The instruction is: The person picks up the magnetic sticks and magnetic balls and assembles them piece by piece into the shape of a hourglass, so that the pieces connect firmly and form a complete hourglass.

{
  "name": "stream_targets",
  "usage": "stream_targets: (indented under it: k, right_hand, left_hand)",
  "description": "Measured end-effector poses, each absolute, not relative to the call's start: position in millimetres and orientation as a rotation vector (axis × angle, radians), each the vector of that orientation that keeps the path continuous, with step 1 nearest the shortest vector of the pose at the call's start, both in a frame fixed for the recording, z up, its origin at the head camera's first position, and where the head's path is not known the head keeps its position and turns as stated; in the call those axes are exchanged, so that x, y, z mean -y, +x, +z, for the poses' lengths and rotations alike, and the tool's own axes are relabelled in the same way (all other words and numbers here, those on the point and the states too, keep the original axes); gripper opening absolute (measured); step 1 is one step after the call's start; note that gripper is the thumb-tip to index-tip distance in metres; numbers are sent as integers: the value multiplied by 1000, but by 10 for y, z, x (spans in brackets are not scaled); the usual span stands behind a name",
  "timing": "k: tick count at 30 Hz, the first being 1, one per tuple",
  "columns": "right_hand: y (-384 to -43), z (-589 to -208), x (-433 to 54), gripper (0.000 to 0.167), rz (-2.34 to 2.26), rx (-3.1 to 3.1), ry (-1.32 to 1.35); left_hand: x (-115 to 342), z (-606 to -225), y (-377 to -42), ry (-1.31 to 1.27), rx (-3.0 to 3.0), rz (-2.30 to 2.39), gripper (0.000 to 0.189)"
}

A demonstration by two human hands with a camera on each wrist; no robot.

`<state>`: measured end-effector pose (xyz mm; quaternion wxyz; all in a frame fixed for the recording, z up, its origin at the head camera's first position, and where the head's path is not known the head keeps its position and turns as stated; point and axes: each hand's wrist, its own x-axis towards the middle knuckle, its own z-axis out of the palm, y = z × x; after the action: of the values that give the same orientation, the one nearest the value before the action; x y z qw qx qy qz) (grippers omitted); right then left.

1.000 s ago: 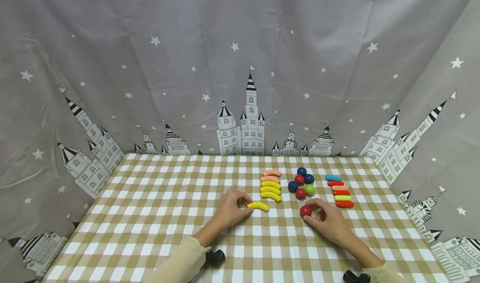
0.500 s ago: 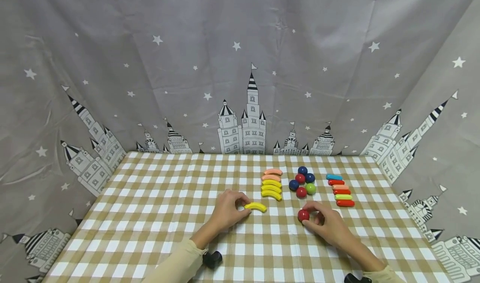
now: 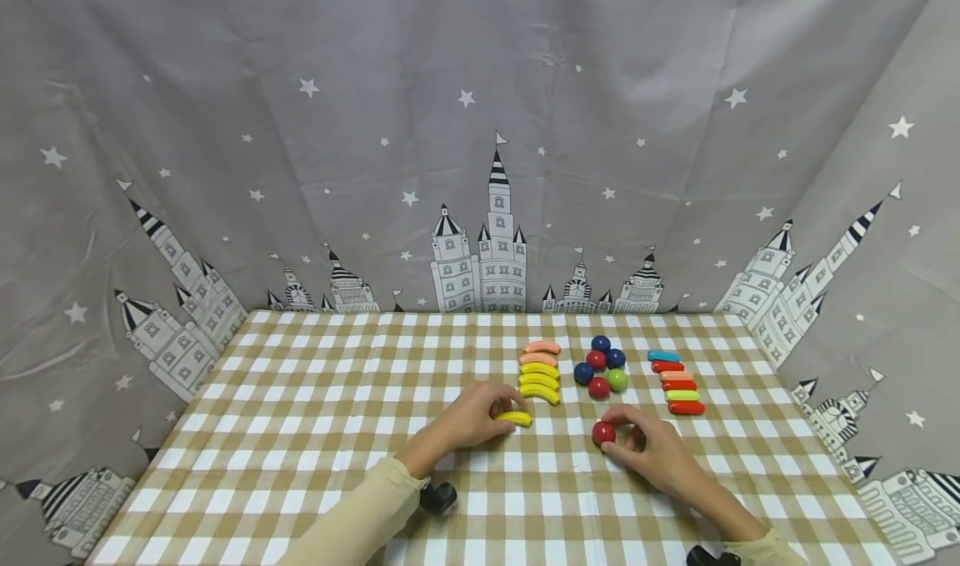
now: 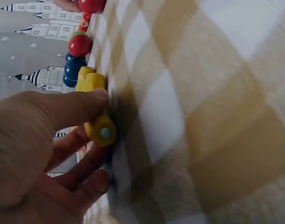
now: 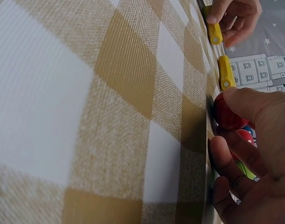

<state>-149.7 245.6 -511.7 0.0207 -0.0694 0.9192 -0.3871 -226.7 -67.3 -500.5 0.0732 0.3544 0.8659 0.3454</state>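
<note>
My left hand [image 3: 480, 416] pinches a yellow toy banana [image 3: 517, 418] low over the checked cloth, its free end pointing right. In the left wrist view the thumb lies across the toy banana [image 4: 102, 132], whose rounded end has a pale dot; fingers hide part of it. To the right, my right hand [image 3: 652, 445] holds a glossy red ball [image 3: 603, 433] between thumb and fingers, close over the cloth. The right wrist view shows the thumb on top of the red ball [image 5: 227, 113]. A column of yellow curved pieces [image 3: 539, 391] lies just beyond the left hand.
Two salmon curved pieces [image 3: 541, 348] top that column. Beside it sits a cluster of blue, red and green balls [image 3: 598, 388]. Farther right lies a column of short coloured bars [image 3: 686, 408]. A grey castle-print curtain [image 3: 360, 132] rises behind the checked tablecloth [image 3: 322, 433].
My left hand has shifted right along the yellow toy banana, so less of it shows. My right hand has drawn the red ball slightly left and toward the front.
</note>
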Motion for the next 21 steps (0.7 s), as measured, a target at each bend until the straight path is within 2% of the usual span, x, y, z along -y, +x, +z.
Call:
stream_targets:
  k: [12, 21]
  right_hand:
    - [-1501, -5135, -2472, 35, -1180, -2870, -285]
    - [-1503, -5095, -2433, 35, -1176, -2867, -258]
  left_hand:
    - [638, -4990, -2257, 1020, -2629, 944, 22]
    - [649, -5056, -2191, 969, -2616, 1165, 22]
